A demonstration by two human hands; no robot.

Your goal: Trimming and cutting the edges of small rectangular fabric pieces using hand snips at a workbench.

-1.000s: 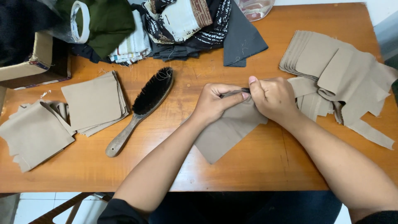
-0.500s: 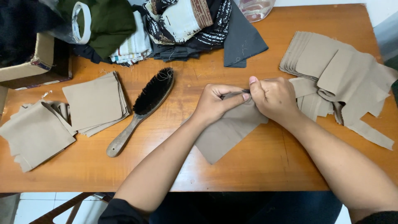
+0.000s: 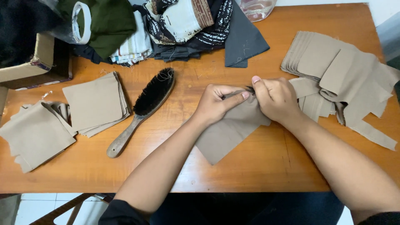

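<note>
Little has moved since the earlier frames: both hands remain at frame centre, thumbs slightly shifted on the cloth. Orange-brown wooden desk (image 3: pixel 266 166) fills the frame. Heap of dark and patterned fabrics (image 3: pixel 187 25) lies along the top edge. Stack of beige cloth pieces with loose strips (image 3: pixel 346 71) occupies the right; two piles of beige squares (image 3: pixel 93 102) lie at left, below a cardboard box (image 3: pixel 25 66). Dark-bristled wooden-handled brush (image 3: pixel 141 110) lies diagonally left of centre. Beige square cloth piece (image 3: pixel 227 133) lies at centre, its upper corner lifted. Left hand (image 3: pixel 218 104) and right hand (image 3: pixel 275 100) each have their grip pinched together on that corner, almost touching.
</note>
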